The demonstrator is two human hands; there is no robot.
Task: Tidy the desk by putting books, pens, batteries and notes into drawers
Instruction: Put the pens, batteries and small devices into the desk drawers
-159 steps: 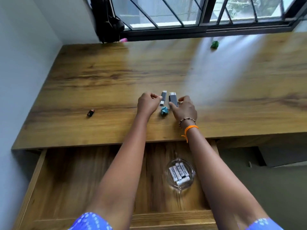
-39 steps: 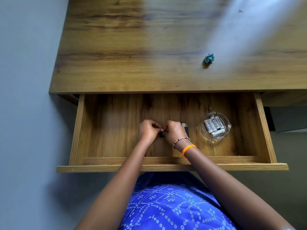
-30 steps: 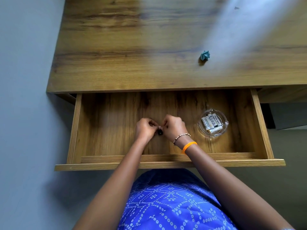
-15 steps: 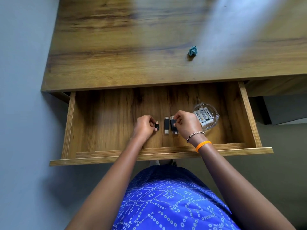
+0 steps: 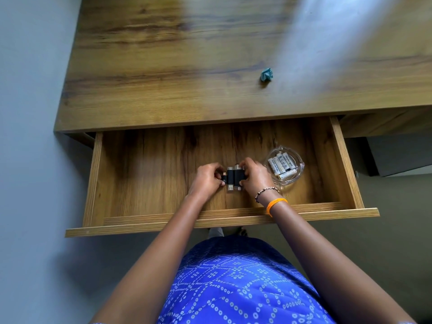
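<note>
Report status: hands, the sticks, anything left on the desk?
Both hands pinching dark sticks together in drawer. Teal paper ball on desk.

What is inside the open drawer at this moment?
Inside the drawer: a glass dish holding white batteries, and small black devices pressed together between the left hand and right hand. Fingers cover their outer ends.

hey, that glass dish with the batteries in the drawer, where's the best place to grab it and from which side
Probably by the thick rim of the glass dish on its right side, coming straight down from above. The right hand crowds its left edge, while the drawer floor to its right looks free. The batteries lie loose inside, so lift it level.
</note>
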